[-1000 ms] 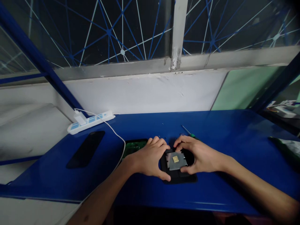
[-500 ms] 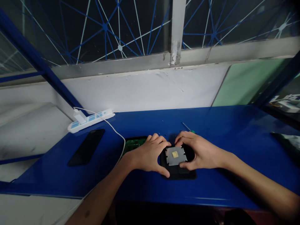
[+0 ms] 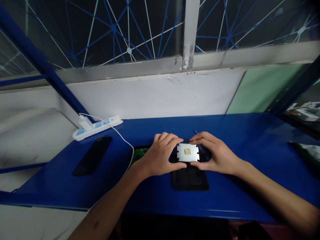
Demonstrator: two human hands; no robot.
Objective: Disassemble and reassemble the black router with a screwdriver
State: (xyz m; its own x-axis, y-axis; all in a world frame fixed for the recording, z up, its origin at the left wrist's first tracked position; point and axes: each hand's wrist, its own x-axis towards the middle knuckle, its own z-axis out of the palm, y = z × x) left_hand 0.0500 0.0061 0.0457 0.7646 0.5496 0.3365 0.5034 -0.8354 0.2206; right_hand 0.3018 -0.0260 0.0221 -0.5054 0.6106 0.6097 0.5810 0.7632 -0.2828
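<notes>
A small silver metal plate (image 3: 182, 156) with notched edges and a yellowish square pad in its middle is raised between my hands. My left hand (image 3: 161, 156) grips its left side, thumb at the near edge and fingers at the far one. My right hand (image 3: 217, 154) pinches the right side the same way. Below lies a flat black casing (image 3: 190, 181) with rounded corners, its far part hidden by the plate and hands. Beside my left hand, a green circuit board (image 3: 140, 153) shows partly in a dark frame.
A black phone-like slab (image 3: 92, 156) lies on the blue table (image 3: 237, 196) at left. Behind it is a white power strip (image 3: 100, 127) with a plug; its white cable (image 3: 122, 138) runs under my left arm. A thin tool shaft (image 3: 195, 132) shows beyond my right hand.
Both hands have lifted the metal plate up and away from the black casing, which is now more exposed. My left hand has closed in on the plate's left side.
</notes>
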